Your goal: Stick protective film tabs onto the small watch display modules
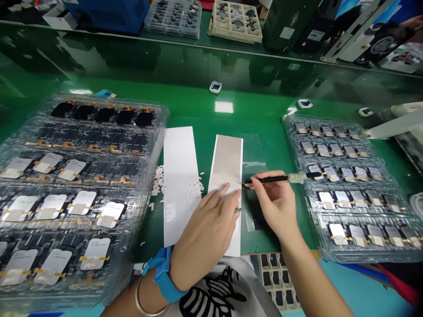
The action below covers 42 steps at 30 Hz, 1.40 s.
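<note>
My left hand [209, 224], with a blue wrist strap, lies on a white-edged strip with a beige face [227, 158]; its fingers stretch out and press the strip down. My right hand [276, 200] pinches a slim black pen-like tool [272, 179], with pale tape wrapped near its back end. The tool's thin tip touches or nearly touches the strip's right edge, close to my left fingertips. Left of the strip lies a white sheet [180, 163], with small pink-and-white scraps [158, 180] beside and on it. A clear film [254, 152] lies partly under my right hand.
Clear trays of small screen modules stand at left [158, 132] and right [333, 253]. Small white-framed parts [216, 87] lie on the green bench [185, 101] further back. A shelf behind holds a clear parts tray [173, 17] and a beige tray [235, 22].
</note>
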### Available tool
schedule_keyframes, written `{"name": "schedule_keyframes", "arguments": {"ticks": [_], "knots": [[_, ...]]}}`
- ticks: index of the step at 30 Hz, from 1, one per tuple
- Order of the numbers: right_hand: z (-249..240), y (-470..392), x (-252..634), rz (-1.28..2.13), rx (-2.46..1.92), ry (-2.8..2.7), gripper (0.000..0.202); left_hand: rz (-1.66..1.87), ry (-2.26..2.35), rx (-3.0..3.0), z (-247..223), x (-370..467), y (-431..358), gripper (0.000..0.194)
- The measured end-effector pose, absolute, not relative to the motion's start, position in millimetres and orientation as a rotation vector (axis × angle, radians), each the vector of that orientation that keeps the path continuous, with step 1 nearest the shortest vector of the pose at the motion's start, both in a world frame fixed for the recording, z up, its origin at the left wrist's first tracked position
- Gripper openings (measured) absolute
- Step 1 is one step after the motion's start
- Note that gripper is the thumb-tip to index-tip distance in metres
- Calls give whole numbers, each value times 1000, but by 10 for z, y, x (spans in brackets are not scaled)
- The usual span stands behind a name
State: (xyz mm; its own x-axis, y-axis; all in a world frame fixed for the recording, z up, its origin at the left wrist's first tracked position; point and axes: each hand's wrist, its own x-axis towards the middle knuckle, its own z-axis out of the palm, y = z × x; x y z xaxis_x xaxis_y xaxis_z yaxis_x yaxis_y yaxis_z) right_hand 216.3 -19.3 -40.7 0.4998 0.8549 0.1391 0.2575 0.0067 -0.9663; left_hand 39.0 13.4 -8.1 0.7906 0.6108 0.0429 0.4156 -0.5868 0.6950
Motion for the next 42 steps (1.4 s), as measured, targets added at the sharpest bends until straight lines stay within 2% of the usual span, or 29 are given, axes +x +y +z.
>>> {"name": "schedule_keyframes", "arguments": {"ticks": [6, 16, 20, 23, 28, 36, 42], "knots": [[-441, -162, 2130, 634, -1535, -937, 14, 259, 764, 2486, -159, 418, 140, 16], [-380, -139, 2157, 730, -1457, -867, 19, 304, 815, 2538, -198, 449, 99, 20], [-295, -186, 2175, 729, -1297, -741, 17, 502, 846, 2267, -163, 436, 109, 16], [-207, -268, 2069, 662, -1212, -706, 13, 648, 932, 1794, -124, 397, 114, 8], [-128, -354, 1720, 609, -1113, -727, 13, 745, 880, 1135, -57, 364, 128, 12], [-173, -296, 1504, 539, -1087, -710, 17, 780, 732, 944, -56, 375, 120, 16], [-188, -294, 1503, 531, -1067, -739, 19, 813, 711, 985, -86, 414, 110, 11]]}}
